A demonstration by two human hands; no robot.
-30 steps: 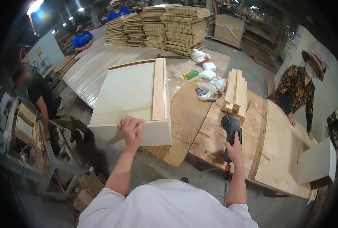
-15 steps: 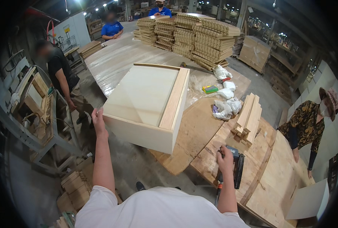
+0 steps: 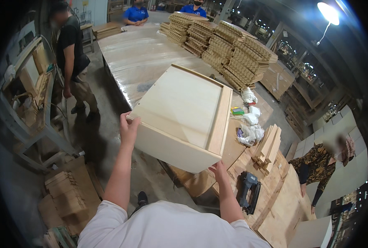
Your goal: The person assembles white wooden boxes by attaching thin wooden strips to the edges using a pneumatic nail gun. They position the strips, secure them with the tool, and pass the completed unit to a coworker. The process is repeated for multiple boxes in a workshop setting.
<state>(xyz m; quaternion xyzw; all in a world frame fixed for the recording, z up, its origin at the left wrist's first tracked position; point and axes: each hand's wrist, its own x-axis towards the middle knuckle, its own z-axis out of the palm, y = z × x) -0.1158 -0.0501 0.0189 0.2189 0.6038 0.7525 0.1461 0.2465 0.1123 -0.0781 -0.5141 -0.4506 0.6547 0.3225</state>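
Note:
A pale wooden cabinet box (image 3: 180, 105), with a recessed flat panel and a raised rim, lies tilted in front of me over the edge of the table. My left hand (image 3: 129, 127) is closed round its near left corner, thumb on the upper rim. At the near right corner, my right hand (image 3: 220, 170) grips the lower edge from below; some of its fingers are hidden behind the box. A dark pneumatic nail gun (image 3: 249, 192) lies on the wooden worktop just right of my right forearm, with no hand on it.
Wood strips (image 3: 268, 149) and white plastic bags (image 3: 251, 133) lie right of the box. Stacked slatted panels (image 3: 233, 51) stand at the back. One person (image 3: 70, 53) is at left, another (image 3: 316, 165) leans at right, and two in blue are behind. Boards (image 3: 66, 194) sit lower left.
My right hand has let go of the nail gun and taken the box's near right corner. The view has turned, and the box appears farther right. My left hand stays on its corner.

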